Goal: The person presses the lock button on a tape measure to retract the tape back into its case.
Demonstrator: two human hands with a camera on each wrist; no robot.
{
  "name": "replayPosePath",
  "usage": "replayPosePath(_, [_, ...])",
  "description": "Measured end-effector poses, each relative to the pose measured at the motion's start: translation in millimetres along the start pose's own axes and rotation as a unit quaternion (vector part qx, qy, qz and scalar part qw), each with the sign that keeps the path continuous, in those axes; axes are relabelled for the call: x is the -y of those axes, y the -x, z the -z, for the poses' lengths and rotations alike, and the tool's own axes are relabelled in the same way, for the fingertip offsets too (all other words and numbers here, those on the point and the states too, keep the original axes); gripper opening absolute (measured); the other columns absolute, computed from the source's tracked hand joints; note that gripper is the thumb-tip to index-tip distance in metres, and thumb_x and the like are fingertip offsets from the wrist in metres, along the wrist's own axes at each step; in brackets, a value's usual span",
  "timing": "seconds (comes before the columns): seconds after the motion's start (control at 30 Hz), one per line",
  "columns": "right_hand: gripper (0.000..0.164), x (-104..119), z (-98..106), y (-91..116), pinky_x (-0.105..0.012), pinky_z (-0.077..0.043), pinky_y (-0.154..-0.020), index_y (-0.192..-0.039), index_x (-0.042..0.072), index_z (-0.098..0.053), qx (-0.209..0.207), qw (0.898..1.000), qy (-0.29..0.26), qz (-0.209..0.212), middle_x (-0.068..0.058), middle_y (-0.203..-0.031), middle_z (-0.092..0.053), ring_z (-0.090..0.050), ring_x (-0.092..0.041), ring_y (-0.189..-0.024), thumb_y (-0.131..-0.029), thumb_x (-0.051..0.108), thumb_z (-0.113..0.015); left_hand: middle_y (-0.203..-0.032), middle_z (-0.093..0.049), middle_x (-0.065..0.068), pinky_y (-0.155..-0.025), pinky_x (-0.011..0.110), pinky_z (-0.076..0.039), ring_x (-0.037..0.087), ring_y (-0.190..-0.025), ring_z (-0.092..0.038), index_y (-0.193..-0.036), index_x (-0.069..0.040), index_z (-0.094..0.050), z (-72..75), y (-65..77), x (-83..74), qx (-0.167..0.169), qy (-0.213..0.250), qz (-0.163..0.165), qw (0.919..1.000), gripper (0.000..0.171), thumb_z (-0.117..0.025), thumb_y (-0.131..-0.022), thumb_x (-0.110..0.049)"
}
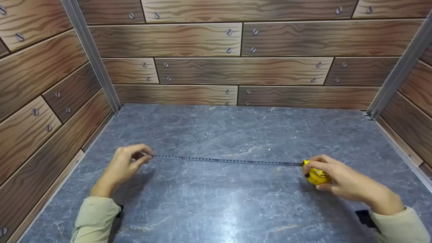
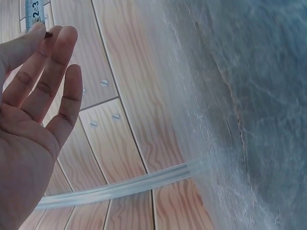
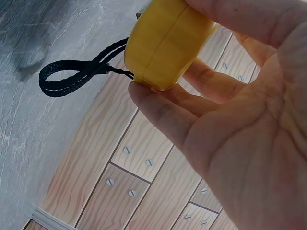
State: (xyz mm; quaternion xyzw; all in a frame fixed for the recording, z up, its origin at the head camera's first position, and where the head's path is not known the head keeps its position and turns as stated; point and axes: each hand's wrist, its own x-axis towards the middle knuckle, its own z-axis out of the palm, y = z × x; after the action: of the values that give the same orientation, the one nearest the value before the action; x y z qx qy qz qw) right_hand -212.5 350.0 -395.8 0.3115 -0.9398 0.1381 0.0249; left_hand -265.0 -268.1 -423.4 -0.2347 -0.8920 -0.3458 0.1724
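Observation:
A yellow tape measure (image 1: 314, 177) is held by my right hand (image 1: 351, 179), its fingers and thumb curled round the case. From the case a thin blade (image 1: 229, 160) runs nearly straight across to the left, above the table. My left hand (image 1: 126, 162) pinches the free end of that blade between thumb and fingertips. Printed numbers show on the blade's tip (image 2: 35, 12) in the left wrist view. A black wrist strap (image 3: 67, 76) hangs in a loop from the yellow case in the right wrist view.
Under both hands lies a grey marbled tabletop (image 1: 202, 131). Wood-patterned panels (image 1: 195, 40) with printed screws stand at the back, left and right. Metal posts (image 1: 91, 50) mark the corners.

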Motion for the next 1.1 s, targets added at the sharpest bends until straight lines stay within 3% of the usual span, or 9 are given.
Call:
replayPosePath(0.33, [0.040, 3.4, 0.0, -1.7, -0.057, -0.060, -0.094, -0.108, 0.030, -0.070, 0.008, 0.999, -0.032, -0.010, -0.014, -0.135, -0.061, -0.062, -0.039, -0.121, -0.086, 0.001, -0.084, -0.093, -0.082, 0.004, -0.072, 0.026, -0.063, 0.010, -0.078, -0.074, -0.096, -0.009, -0.078, 0.6, 0.3, 3.2, 0.004, -0.011, 0.002, 0.9999, 0.015, -0.078, -0.092, 0.005])
replayPosePath(0.53, [0.046, 8.4, 2.4, -1.6, -0.059, -0.057, -0.095, -0.117, 0.035, -0.065, 0.003, 0.999, -0.037, -0.023, -0.009, -0.136, -0.061, -0.061, -0.036, -0.123, -0.088, 0.004, -0.083, -0.093, -0.081, 0.001, -0.072, 0.028, -0.062, 0.013, -0.079, -0.075, -0.097, -0.013, -0.078, 2.0, 2.0, 4.7, 0.004, -0.025, 0.020, 0.9995, 0.016, -0.077, -0.094, 0.003])
replayPosePath(0.67, [0.060, 9.6, 2.1, -1.4, -0.057, -0.058, -0.099, -0.134, 0.027, -0.060, -0.015, 0.999, -0.042, -0.030, -0.003, -0.134, -0.065, -0.064, -0.028, -0.121, -0.085, 0.004, -0.086, -0.094, -0.081, 0.000, -0.073, 0.027, -0.062, 0.014, -0.080, -0.075, -0.097, -0.014, -0.078, 2.1, 2.8, 5.5, 0.007, -0.029, 0.023, 0.9993, 0.017, -0.077, -0.095, 0.002])
replayPosePath(0.87, [0.072, 7.0, 3.2, -2.7, -0.060, -0.055, -0.107, -0.149, 0.007, -0.053, -0.006, 0.997, -0.055, -0.048, -0.014, -0.143, -0.065, -0.065, -0.035, -0.127, -0.087, 0.012, -0.088, -0.095, -0.081, 0.003, -0.074, 0.028, -0.063, 0.015, -0.082, -0.075, -0.096, -0.013, -0.077, 1.1, 3.0, 6.6, -0.001, -0.034, 0.013, 0.9993, 0.016, -0.078, -0.094, 0.002])
replayPosePath(1.1, [0.070, 6.6, 4.1, -2.7, -0.053, -0.057, -0.107, -0.150, 0.007, -0.055, 0.007, 0.997, -0.051, -0.053, -0.012, -0.142, -0.065, -0.065, -0.032, -0.127, -0.089, 0.015, -0.088, -0.094, -0.080, 0.007, -0.074, 0.028, -0.063, 0.012, -0.080, -0.072, -0.095, -0.012, -0.077, -2.4, 2.4, 6.5, 0.004, -0.036, 0.003, 0.9994, 0.008, -0.079, -0.096, -0.004])
